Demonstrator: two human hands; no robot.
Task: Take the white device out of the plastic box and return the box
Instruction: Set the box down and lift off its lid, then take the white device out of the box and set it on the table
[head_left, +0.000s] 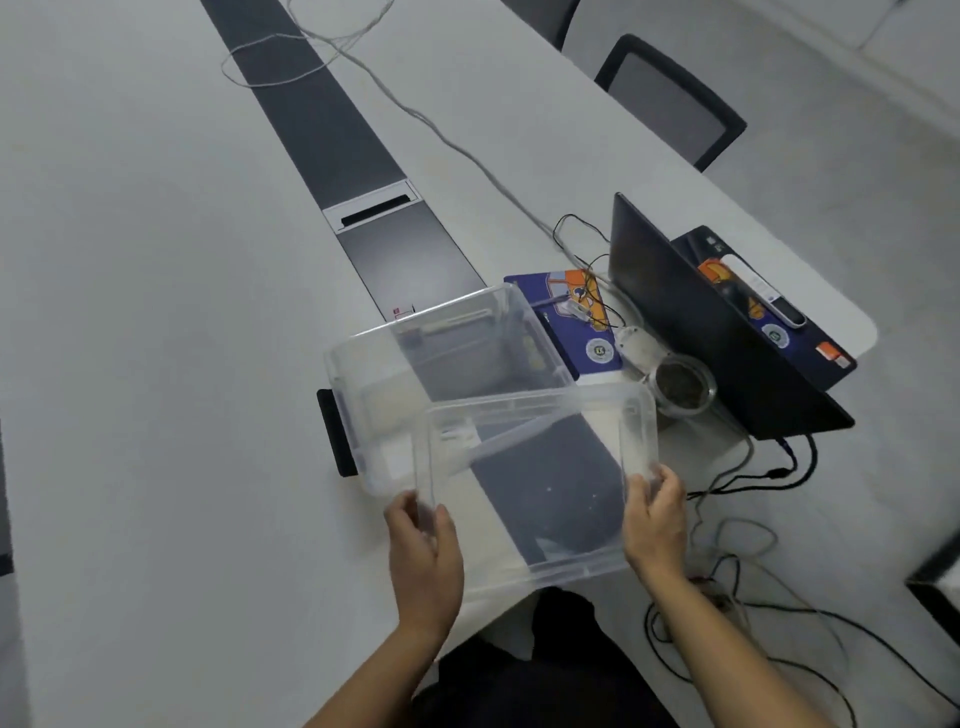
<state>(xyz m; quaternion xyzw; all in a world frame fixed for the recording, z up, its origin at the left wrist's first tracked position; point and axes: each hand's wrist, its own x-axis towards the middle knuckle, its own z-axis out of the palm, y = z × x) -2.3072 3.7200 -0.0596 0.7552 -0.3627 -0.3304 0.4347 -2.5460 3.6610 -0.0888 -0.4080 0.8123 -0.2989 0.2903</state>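
A clear plastic box (363, 374) with a black side latch (335, 434) stands on the white table, and I see nothing inside it. In front of it I hold a clear plastic lid (540, 400) tilted over the table's near edge. My left hand (423, 561) grips the lid's left edge and my right hand (657, 525) grips its right edge. A rounded white device (636, 343) with a round glass part (681, 388) lies on the table just right of the box, beside the laptop.
A dark open laptop (691, 322) stands at the right with cables (753, 483) trailing off the table edge. A purple and orange card (566, 312) lies behind the box. A dark strip (332, 130) with a cable slot runs down the table. A chair (670, 98) stands far right.
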